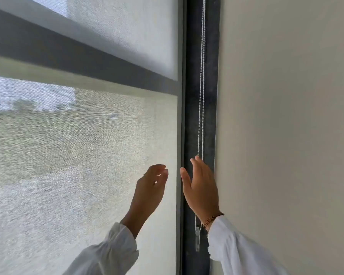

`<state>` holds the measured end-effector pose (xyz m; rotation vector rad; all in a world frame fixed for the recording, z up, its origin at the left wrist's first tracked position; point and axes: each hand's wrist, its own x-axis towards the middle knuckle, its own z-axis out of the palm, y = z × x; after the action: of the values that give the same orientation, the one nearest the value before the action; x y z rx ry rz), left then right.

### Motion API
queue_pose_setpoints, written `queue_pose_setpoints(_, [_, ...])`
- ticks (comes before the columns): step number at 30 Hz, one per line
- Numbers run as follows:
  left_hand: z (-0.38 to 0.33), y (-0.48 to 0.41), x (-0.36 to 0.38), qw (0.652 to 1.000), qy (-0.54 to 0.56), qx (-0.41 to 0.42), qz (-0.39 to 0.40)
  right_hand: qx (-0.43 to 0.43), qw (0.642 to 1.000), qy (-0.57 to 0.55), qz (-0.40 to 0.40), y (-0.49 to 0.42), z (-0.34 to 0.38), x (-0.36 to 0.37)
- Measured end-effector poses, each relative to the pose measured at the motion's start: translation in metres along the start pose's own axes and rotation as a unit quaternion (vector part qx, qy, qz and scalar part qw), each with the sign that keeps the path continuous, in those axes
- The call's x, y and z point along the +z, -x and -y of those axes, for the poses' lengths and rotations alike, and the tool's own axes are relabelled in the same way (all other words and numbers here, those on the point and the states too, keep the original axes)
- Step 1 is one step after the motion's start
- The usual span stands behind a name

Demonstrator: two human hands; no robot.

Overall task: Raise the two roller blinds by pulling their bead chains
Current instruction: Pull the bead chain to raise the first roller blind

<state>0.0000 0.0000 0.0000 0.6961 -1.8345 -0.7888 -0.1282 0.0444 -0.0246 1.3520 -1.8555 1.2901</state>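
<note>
A translucent mesh roller blind (83, 155) covers the window on the left. A white bead chain (201, 86) hangs in two strands down the dark window frame (193, 116), ending at a clear plastic weight (197, 238). My right hand (202, 187) is raised flat in front of the chain, fingers spread, fingertips touching or just beside the strands but not closed on them. My left hand (150, 191) is lifted in front of the blind's right edge, fingers loosely curled and holding nothing. Both arms wear white sleeves; a beaded bracelet (212, 219) is on the right wrist.
A plain off-white wall (286, 126) fills the right side, right next to the frame. A dark horizontal bar (68, 54) of the window shows through the blind above.
</note>
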Motion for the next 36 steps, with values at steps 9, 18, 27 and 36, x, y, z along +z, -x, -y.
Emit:
queue_pose_setpoints(9, [0.037, -0.117, 0.100, 0.988, 0.131, -0.069, 0.055, 0.119, 0.988, -0.101, -0.014, -0.100, -0.111, 0.071])
queue_pose_setpoints(18, [0.032, -0.218, 0.153, 0.972, 0.232, -0.029, 0.034, 0.080, 0.973, -0.195, -0.091, -0.167, -0.143, 0.106])
queue_pose_setpoints(27, [0.012, -0.233, 0.161, 0.955, 0.288, 0.026, 0.070, 0.026, 0.932, -0.302, -0.200, -0.182, -0.149, 0.104])
queue_pose_setpoints(36, [-0.031, -0.235, 0.161, 0.965, 0.244, 0.071, 0.057, -0.020, 0.921, -0.318, -0.223, -0.157, -0.148, 0.089])
